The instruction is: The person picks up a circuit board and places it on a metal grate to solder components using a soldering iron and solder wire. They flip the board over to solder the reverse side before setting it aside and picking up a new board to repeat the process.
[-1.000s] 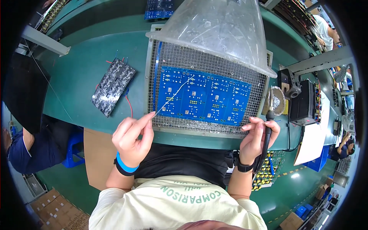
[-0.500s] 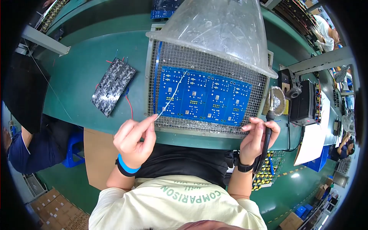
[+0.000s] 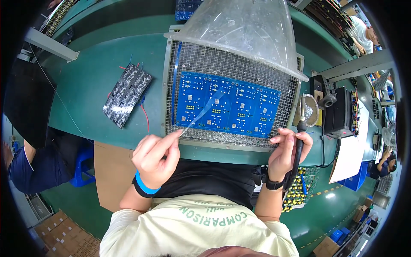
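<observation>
My left hand (image 3: 155, 156) pinches the end of a thin solder wire (image 3: 198, 115), whose length is smeared by motion over the blue circuit board (image 3: 229, 113). The board, a panel of several like sections with silver joints, lies flat on a metal mesh grating (image 3: 198, 58). In my right hand (image 3: 287, 153), off the board's near right corner, is a soldering iron (image 3: 302, 125) with a black grip and cord. Its metal end points away from me, beside a round dish (image 3: 311, 111), apart from the board.
A clear plastic hood (image 3: 242, 36) hangs over the grating's far part. On the green bench at left lies a dark component-filled board (image 3: 127, 95) with red wires. A black box (image 3: 338, 112) stands at right. Other people sit or stand at the sides.
My left hand has moved slightly right, and the wire's far end has swung right across the board. The iron has barely moved.
</observation>
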`<state>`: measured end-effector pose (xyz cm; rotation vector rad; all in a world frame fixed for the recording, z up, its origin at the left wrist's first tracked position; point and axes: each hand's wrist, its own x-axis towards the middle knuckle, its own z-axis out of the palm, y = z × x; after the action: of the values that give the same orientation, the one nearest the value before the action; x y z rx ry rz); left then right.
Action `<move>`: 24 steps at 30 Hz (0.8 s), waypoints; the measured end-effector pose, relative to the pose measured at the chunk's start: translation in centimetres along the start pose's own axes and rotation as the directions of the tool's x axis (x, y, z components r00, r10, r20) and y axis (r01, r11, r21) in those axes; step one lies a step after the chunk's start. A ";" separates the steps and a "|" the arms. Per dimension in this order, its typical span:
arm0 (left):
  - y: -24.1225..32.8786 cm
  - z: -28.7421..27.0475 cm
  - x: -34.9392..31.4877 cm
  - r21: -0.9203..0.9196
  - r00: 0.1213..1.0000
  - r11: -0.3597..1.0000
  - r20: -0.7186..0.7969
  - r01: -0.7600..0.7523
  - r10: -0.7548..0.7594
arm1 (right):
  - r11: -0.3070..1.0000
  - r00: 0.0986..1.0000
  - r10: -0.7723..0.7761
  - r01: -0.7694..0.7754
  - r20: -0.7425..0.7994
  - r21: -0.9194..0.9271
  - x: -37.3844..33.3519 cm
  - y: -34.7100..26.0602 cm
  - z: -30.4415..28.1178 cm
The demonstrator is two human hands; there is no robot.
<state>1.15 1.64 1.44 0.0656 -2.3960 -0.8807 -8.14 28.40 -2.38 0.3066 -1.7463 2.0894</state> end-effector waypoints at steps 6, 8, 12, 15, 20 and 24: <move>-0.3 -0.4 -0.3 0.044 0.998 0.998 -0.041 0.045 -0.044 | 1.000 1.000 0.000 0.000 0.000 0.001 -0.1 0.1 -0.1; -0.4 -0.6 -0.5 0.020 1.000 1.000 -0.007 -0.002 0.002 | 1.000 1.000 -0.001 0.001 0.002 -0.002 -0.2 0.1 -0.1; -0.7 -0.8 -0.9 -0.006 0.996 0.998 0.056 -0.062 0.062 | 1.000 1.000 -0.001 0.001 0.002 -0.010 -0.2 0.0 -0.1; -0.7 -1.0 -1.2 -0.018 0.993 0.997 0.087 -0.077 0.078 | 1.000 1.000 0.002 -0.002 -0.007 -0.020 -0.2 0.1 -0.2; -0.8 -1.3 -1.5 -0.041 0.984 0.993 0.131 -0.114 0.119 | 1.000 1.000 0.005 -0.005 0.004 -0.014 0.0 0.1 -0.1; -1.0 -1.4 -1.4 -0.067 0.975 0.986 0.154 -0.152 0.161 | 1.000 1.000 0.005 -0.005 0.004 -0.014 0.0 0.1 -0.1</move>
<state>2.89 0.42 0.97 -0.2198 -2.4811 -0.9066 -8.20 28.51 -2.46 0.3026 -1.7654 2.0808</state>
